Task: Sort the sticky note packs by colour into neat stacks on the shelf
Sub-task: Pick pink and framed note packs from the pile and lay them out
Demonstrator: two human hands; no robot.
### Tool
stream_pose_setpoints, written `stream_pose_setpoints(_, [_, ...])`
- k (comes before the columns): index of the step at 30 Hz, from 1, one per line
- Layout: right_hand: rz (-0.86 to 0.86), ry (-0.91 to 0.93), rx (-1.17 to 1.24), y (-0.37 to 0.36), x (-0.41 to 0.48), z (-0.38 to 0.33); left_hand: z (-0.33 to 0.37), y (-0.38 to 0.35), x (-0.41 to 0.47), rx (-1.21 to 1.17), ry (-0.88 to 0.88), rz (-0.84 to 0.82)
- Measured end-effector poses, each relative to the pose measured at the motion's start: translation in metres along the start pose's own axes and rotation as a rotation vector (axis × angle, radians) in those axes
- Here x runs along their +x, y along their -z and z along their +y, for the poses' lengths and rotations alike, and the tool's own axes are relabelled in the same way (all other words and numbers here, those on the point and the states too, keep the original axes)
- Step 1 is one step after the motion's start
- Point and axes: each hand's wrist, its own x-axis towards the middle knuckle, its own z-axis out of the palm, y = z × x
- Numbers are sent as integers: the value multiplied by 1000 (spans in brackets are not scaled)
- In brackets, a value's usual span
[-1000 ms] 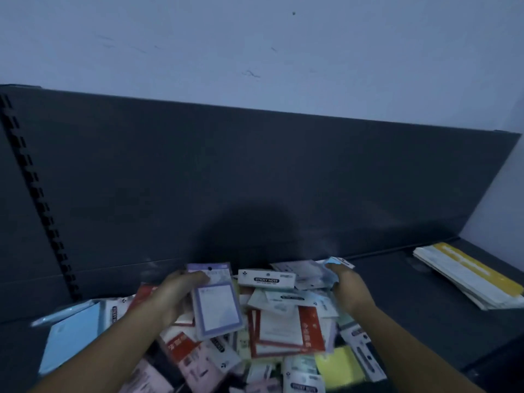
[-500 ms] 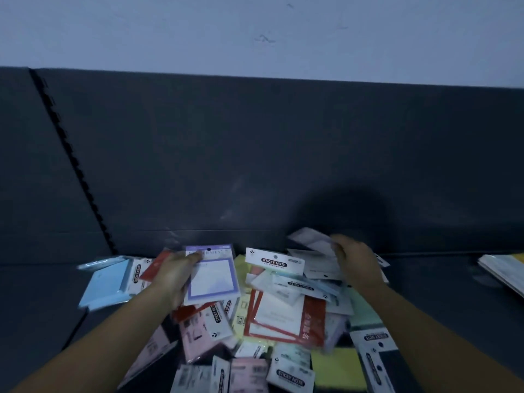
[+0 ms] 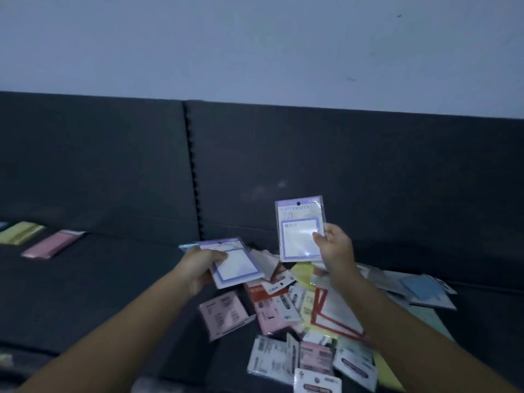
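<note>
A second ago the right hand (image 3: 336, 248) was buried in the far side of the pile (image 3: 312, 321). Now it has come up with a second purple pack (image 3: 300, 229), held upright above the heap with its printed face toward the camera. The left hand (image 3: 202, 269) still has the first purple pack (image 3: 236, 263) it held before. Two packs of one colour are therefore out of the jumble, and I judge they can go down together to start a purple stack.

The view has also swung left. It now shows a yellow stack (image 3: 21, 232) and a pink stack (image 3: 52, 244) lying side by side on the shelf (image 3: 99, 293), well apart from the pile. No purple stack shows there yet.

Both forearms reach forward from the bottom edge. The left hand's grip is closed on the near left edge of its pack, thumb across the top and fingers underneath. That pack is tilted almost flat, just over the pile's left edge. The right hand's grip is a pinch on the right edge of its pack, thumb on the front and fingers behind, with the wrist raised. The remaining packs, pink, red-bordered, yellow and blue, lie loose and overlapping on the shelf below and beyond the right forearm.
</note>
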Motion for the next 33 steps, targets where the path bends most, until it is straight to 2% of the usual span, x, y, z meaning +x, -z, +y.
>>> stream_pose_setpoints(2, [-96, -163, 91, -40, -15, 1, 0, 39, -11, -35, -22, 86])
stream_pose_setpoints(5, [-344, -410, 170, -106, -50, 7, -6, 101, -30, -83, -4, 193])
stream_pose_setpoints(7, [-447, -492, 138, -151, -77, 13, -12, 140, -43, -76, 5, 234])
stream_pose_setpoints(11, [-537, -559, 99, -233, -132, 23, -24, 203, -65, -109, 17, 304])
stream_pose_setpoints(19, [-497, -495, 31, -315, -193, 34, -34, 284, -81, -219, 28, 359])
stream_pose_setpoints(27, [-531, -490, 3, -350, -175, 38, -29, 305, -33, -213, 42, 286])
stream_pose_setpoints(33, [-364, -439, 39, -397, -117, 52, -23, 316, 29, 33, 30, 280])
